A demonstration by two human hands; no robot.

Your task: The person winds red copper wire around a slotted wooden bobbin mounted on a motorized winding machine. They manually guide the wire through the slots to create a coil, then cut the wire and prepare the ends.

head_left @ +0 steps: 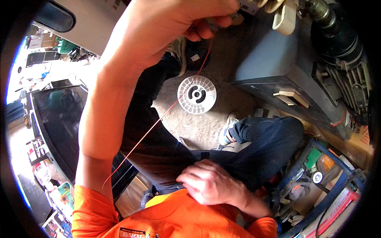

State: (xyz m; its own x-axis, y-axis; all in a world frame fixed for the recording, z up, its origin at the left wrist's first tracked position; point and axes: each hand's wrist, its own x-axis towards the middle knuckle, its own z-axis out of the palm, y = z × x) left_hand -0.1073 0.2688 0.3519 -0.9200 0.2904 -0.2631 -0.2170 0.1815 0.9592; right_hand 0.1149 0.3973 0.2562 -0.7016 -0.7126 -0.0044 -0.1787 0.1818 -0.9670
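My left arm reaches up across the view. My left hand (210, 23) is near the top edge with its fingers curled closed; the upper part of the hand is cut off. A thin red wire (160, 119) runs from its fingers down and left, past my thigh, to a loose end by my forearm. Beneath the wire, a white slotted spool (197, 95) with a black-and-white centre rests on the floor. My right hand (210, 183) lies on my lap at the hem of my orange shirt, its fingers loosely bent and holding nothing visible.
A grey metal box (274, 59) stands at the right beside a dark ribbed machine (341, 47). At lower right, a blue-framed rack (341, 166) holds assorted parts. A black screen (61, 123) leans at the left near cluttered goods. My jeans-clad legs (270, 139) surround the floor area.
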